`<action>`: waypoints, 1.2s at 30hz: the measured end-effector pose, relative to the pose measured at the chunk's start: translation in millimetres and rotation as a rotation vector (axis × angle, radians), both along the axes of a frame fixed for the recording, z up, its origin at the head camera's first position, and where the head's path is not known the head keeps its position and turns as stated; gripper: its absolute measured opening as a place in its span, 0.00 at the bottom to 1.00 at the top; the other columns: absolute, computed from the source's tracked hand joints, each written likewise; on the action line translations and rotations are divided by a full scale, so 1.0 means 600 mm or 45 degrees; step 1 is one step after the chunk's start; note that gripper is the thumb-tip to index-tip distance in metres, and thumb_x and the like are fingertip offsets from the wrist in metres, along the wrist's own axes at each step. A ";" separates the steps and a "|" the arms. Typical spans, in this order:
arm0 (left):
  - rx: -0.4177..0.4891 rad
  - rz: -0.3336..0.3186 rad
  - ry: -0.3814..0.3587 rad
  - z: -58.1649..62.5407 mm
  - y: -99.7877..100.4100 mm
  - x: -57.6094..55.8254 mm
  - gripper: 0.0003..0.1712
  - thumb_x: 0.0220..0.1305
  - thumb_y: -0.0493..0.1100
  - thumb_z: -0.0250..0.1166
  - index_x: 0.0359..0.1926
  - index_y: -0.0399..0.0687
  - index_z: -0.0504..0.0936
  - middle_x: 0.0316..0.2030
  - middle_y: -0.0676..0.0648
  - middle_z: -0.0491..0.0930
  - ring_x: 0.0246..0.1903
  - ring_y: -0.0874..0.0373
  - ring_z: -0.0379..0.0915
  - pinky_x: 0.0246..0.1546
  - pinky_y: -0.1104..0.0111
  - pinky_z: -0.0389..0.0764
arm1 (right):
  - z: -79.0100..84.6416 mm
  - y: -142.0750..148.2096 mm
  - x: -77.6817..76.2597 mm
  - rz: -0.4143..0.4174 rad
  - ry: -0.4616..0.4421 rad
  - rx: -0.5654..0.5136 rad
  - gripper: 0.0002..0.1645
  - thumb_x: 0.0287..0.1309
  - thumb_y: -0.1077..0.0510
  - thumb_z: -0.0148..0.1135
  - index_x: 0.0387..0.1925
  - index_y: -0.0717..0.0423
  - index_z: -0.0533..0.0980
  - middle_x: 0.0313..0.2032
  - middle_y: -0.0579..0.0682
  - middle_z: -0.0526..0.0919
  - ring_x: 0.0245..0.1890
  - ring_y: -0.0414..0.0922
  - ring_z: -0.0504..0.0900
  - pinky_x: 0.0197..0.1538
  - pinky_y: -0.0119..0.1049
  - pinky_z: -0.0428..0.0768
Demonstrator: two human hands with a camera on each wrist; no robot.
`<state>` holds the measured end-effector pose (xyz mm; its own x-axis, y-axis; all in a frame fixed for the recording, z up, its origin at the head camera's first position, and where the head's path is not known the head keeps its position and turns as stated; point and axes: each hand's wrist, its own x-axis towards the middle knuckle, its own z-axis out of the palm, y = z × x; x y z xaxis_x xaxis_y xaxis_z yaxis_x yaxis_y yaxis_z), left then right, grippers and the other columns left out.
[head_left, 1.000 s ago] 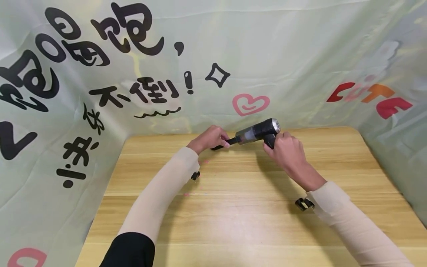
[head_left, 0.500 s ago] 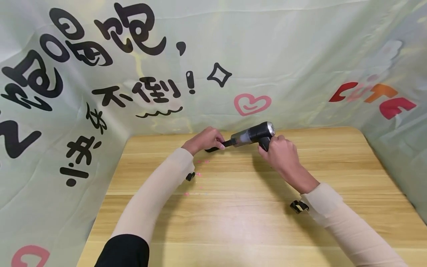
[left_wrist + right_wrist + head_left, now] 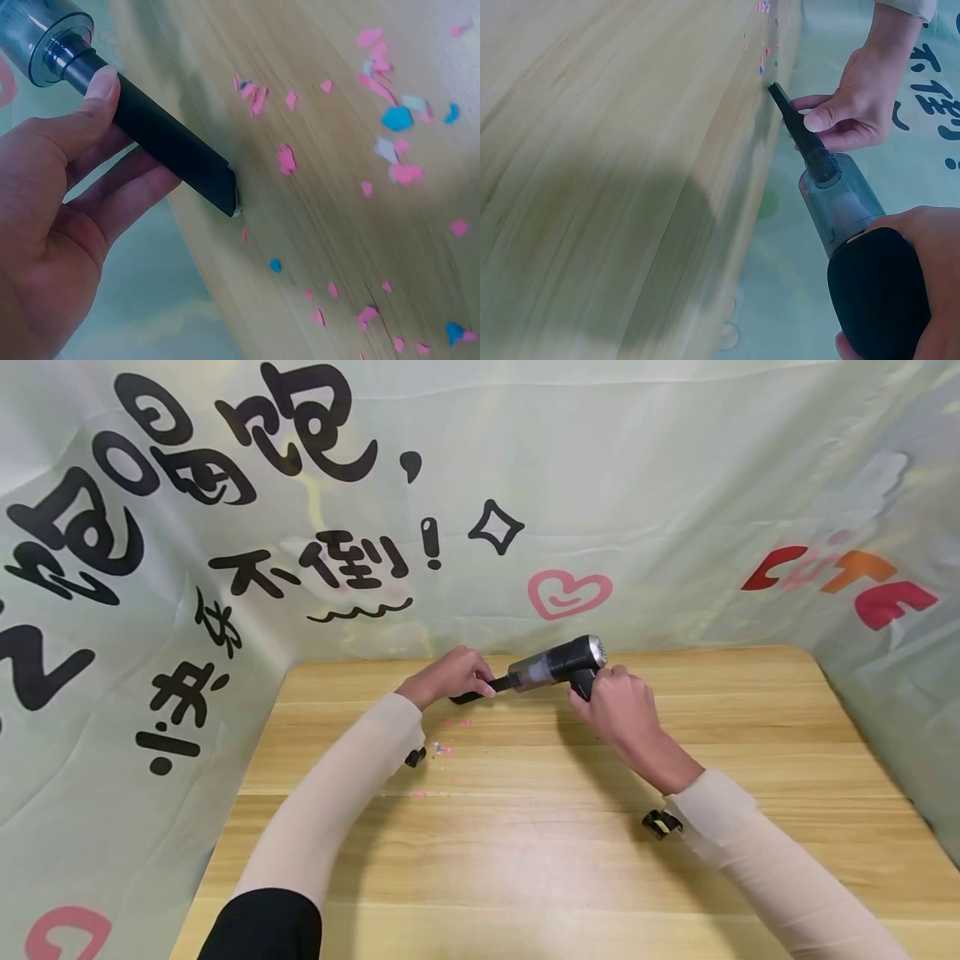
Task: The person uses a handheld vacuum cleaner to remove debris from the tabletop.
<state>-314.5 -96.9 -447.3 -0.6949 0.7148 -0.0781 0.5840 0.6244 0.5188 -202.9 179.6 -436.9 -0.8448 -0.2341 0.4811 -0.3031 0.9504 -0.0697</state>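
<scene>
A black handheld vacuum cleaner with a silver end and a clear dust cup is held near the table's far edge, pointing left. My right hand grips its handle. With thumb and fingers, my left hand holds the flat black nozzle ahead of the cup. The nozzle's slanted tip is close over the wood in the left wrist view. Pink, blue and whitish scraps lie scattered beyond that tip, some in a small cluster. In the head view my left forearm hides part of this area.
The light wooden table ends at a pale printed cloth that rises behind it and on both sides. Dark lettering and a pink heart are printed on the cloth. A dark clip hangs at my right cuff.
Both hands and the vacuum cleaner have moved left along the far edge of the table. More scraps show beside my left cuff as that forearm shifts left.
</scene>
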 end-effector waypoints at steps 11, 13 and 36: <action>-0.005 0.015 -0.016 0.000 -0.019 -0.002 0.08 0.55 0.44 0.71 0.37 0.50 0.87 0.36 0.52 0.85 0.34 0.64 0.77 0.39 0.68 0.77 | -0.002 -0.018 -0.004 0.004 -0.005 -0.021 0.33 0.51 0.41 0.66 0.14 0.64 0.65 0.15 0.56 0.65 0.08 0.49 0.65 0.10 0.43 0.70; 0.007 0.008 -0.004 -0.001 -0.020 -0.003 0.08 0.55 0.43 0.71 0.37 0.48 0.87 0.35 0.51 0.85 0.34 0.63 0.77 0.38 0.68 0.78 | -0.002 -0.019 -0.004 -0.001 -0.001 -0.021 0.33 0.51 0.42 0.66 0.14 0.64 0.65 0.15 0.56 0.65 0.08 0.49 0.65 0.10 0.43 0.70; 0.005 0.125 -0.019 -0.002 -0.041 -0.012 0.08 0.56 0.45 0.71 0.37 0.50 0.87 0.37 0.52 0.85 0.35 0.63 0.77 0.40 0.67 0.77 | 0.004 -0.043 -0.026 -0.001 -0.037 -0.013 0.32 0.52 0.42 0.66 0.15 0.65 0.66 0.16 0.57 0.66 0.10 0.50 0.67 0.12 0.45 0.72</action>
